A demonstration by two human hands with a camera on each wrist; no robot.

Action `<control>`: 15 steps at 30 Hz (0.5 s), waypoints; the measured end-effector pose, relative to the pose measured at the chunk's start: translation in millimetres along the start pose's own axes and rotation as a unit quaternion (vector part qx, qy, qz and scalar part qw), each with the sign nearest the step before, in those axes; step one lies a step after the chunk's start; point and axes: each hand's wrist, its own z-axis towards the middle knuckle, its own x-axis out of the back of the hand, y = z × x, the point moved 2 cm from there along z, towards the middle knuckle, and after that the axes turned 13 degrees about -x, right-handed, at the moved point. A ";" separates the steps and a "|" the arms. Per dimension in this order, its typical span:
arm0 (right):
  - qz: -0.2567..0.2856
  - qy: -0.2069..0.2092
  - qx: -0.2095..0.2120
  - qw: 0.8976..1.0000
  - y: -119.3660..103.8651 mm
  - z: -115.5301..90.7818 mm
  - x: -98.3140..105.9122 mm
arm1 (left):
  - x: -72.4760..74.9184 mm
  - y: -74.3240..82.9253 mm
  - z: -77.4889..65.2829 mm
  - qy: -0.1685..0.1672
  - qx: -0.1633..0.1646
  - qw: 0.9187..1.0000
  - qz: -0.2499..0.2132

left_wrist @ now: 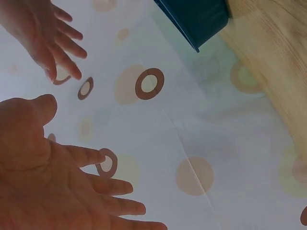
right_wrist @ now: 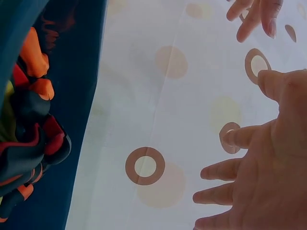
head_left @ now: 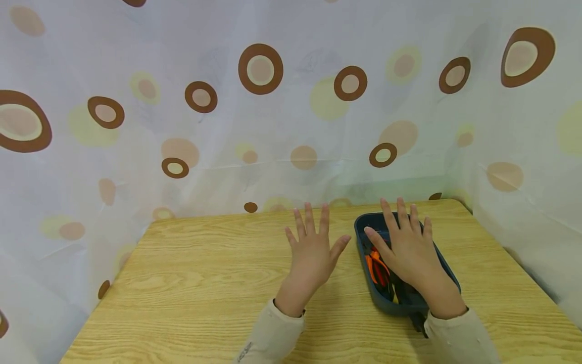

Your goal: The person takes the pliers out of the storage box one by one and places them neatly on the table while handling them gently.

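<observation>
Both hands are raised with fingers spread and nothing in them. My left hand (head_left: 312, 255) is over the middle of the wooden table, left of a dark blue bin (head_left: 386, 305). In the head view my right hand (head_left: 411, 251) overlaps the bin and hides part of its contents. Inside lie tools with orange handles (head_left: 375, 268), along with red and black grips; the right wrist view shows several such handles (right_wrist: 33, 55) bunched together. Their exact kinds are partly hidden. Palm and fingers of the left hand (left_wrist: 53, 177) show in the left wrist view.
The light wooden table (head_left: 195, 283) reaches back to a white curtain (head_left: 218, 141) patterned with brown and yellow circles. That curtain also hangs along both sides. A black piece (head_left: 419, 323) sticks out below the bin's near end, close to the right sleeve.
</observation>
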 end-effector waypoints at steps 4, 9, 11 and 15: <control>-0.002 -0.004 -0.001 1.000 3.3 0.3 -1.1 | -1.0 3.5 1.6 -0.003 -0.001 1.000 -0.010; -0.001 -0.010 -0.009 1.000 8.2 1.3 -1.4 | -3.4 6.7 3.4 -0.005 0.000 1.000 -0.007; 0.001 -0.015 -0.013 1.000 10.0 1.7 -0.9 | -4.7 7.4 3.8 -0.005 0.001 1.000 -0.007; 0.004 -0.020 -0.018 1.000 13.7 2.2 -0.5 | -5.6 9.3 3.8 -0.002 -0.002 1.000 -0.004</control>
